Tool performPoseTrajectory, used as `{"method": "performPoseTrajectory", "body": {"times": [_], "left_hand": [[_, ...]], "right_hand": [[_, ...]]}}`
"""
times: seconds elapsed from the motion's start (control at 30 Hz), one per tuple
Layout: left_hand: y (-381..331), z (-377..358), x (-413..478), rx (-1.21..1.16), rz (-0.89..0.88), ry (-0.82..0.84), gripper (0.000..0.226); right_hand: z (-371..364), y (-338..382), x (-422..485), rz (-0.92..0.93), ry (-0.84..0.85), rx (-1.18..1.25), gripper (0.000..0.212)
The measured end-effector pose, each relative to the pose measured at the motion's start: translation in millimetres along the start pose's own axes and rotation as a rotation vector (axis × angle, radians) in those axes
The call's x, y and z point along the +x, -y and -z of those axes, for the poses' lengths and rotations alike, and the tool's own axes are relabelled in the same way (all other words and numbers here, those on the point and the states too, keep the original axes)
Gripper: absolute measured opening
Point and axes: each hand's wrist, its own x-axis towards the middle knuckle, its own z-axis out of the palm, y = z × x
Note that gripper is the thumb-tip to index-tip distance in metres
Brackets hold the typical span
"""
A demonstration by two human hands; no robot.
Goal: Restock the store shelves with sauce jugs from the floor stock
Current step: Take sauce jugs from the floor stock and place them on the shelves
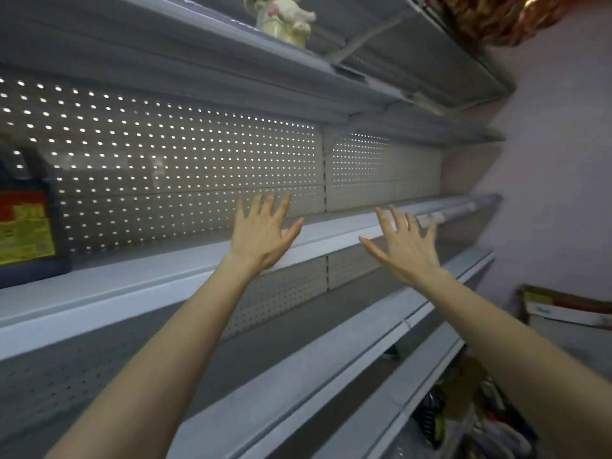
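Note:
One dark sauce jug with a red and yellow label stands at the far left of the grey middle shelf, cut off by the frame edge. My left hand is stretched out in front of that shelf's front edge, fingers spread and straight, holding nothing. My right hand is raised beside it to the right, fingers also spread, holding nothing. Both hands are well to the right of the jug and apart from it.
A perforated back panel runs behind the shelf. A pale ceramic figurine sits on the shelf above. Lower shelves step out toward me. A cardboard box stands at the right by the wall, and mixed goods lie at the bottom right.

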Motion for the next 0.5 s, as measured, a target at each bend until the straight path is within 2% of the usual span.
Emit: {"method": "performPoseTrajectory", "body": {"times": [0.27, 0.5], "left_hand": [[-136.0, -57.0, 41.2, -0.133, -0.141, -0.011, 0.065], [-228.3, -110.9, 66.5, -0.199, -0.243, 0.04, 0.065]], "right_hand": [[-26.3, -140.5, -12.8, -0.179, 0.09, -0.123, 0.078], [-58.5, -226.9, -34.0, -0.263, 0.172, -0.202, 0.076]]}}
